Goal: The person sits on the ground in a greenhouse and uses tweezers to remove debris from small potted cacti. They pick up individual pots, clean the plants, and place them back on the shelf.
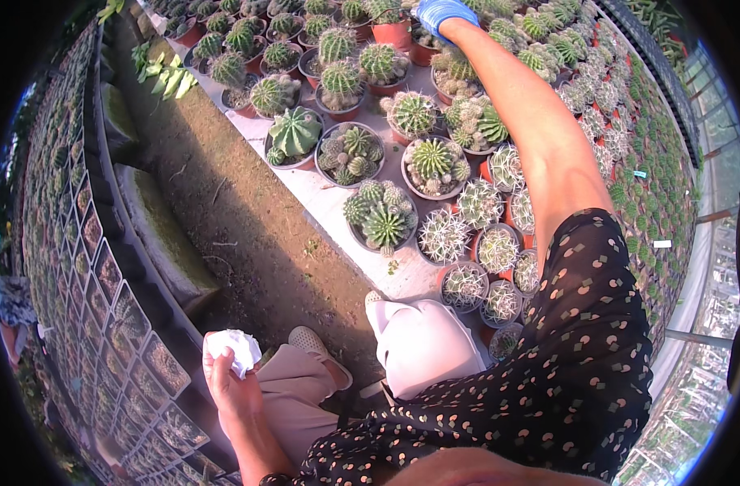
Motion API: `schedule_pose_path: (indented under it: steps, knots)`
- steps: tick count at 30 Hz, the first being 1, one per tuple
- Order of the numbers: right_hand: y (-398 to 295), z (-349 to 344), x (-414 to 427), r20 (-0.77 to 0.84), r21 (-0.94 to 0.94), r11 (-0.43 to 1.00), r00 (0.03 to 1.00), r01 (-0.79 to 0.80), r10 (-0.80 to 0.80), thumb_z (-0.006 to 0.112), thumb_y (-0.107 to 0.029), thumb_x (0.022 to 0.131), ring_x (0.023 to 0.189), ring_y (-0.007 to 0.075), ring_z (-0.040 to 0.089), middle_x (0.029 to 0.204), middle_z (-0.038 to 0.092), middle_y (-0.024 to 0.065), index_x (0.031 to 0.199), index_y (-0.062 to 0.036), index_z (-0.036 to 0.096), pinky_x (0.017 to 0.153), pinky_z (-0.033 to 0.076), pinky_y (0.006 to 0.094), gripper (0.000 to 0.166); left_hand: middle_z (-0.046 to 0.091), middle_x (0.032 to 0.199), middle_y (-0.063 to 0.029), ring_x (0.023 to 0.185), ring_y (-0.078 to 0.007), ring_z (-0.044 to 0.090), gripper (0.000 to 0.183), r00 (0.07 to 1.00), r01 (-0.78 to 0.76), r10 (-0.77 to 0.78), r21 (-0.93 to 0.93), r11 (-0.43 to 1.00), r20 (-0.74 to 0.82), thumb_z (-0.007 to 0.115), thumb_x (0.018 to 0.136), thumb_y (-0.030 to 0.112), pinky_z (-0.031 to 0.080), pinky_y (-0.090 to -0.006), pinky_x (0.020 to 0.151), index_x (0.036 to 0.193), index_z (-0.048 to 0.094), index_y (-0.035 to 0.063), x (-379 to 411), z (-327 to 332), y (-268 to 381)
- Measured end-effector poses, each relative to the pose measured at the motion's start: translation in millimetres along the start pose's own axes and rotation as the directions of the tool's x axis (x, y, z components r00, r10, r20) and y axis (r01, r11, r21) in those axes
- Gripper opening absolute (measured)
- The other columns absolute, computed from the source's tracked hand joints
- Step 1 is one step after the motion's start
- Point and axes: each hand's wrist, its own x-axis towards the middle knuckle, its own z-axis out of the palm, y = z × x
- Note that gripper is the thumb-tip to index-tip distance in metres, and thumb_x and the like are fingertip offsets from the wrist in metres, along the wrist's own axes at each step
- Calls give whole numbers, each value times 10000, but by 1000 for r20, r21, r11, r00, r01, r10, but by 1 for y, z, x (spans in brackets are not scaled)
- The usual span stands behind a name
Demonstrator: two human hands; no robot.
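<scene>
My left hand [232,373], bare, is closed around a crumpled white paper or cloth wad [239,351] above the path at lower left. My right hand [444,17], in a blue glove, reaches out at the top edge among potted cacti, beside a red-brown plastic pot [392,35]; its fingers are partly cut off by the frame, and a thin dark item shows near them. Nearer to me stand a ribbed cactus [295,131], a pot of clustered small cacti [350,154], a cactus with offsets [382,219] and white-spined cacti [445,236].
A dirt path [242,219] runs between the pale bench [309,194] and black trays of cacti [127,316] at left. Curved mossy blocks [163,231] line the path. Cut green leaves [174,78] lie at upper left. Another person [16,310] is at the far left rim.
</scene>
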Motion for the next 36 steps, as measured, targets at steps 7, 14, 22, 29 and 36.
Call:
schedule_pose_path:
  steps: [7,14,22,29,36]
  knots:
    - [30,9,31,-303,-101,994,950,45,-74,484,-346,882,909,334,653,965,685,177,885,-49,718,792,512,444,378,577,787,-16,655,-125,548,150,1000,3,-3,-8,1000,28,578,822,140,395,-271,525,948,500,115,2,3,1]
    - [16,-27,27,-251,-115,993,968,-1,-28,527,-364,810,953,355,638,1033,659,194,951,-66,711,841,502,434,378,571,786,-20,664,-129,547,147,1000,9,-9,-20,1000,16,578,814,132,411,-278,542,940,507,107,-1,3,3]
    - [-18,-79,-18,-307,-274,953,927,130,-215,541,-290,798,899,353,648,967,669,191,882,-77,716,806,515,423,289,637,1040,-179,992,-333,624,222,983,42,-22,-106,993,183,505,771,54,504,-413,880,991,513,86,4,7,-1]
    - [-61,-137,-62,-216,-536,704,731,466,-648,515,-242,841,828,364,635,902,665,186,892,-72,688,746,503,429,248,452,671,-29,493,-85,379,149,898,276,-221,-96,956,379,446,863,149,334,-235,431,974,511,75,8,29,9]
    - [-138,-175,-162,-328,-82,755,698,650,-637,521,-288,897,871,325,625,908,666,160,928,-61,676,781,485,395,276,604,1151,-159,486,-26,325,645,729,237,-87,-131,963,679,293,965,597,253,-146,360,1210,500,37,46,110,29]
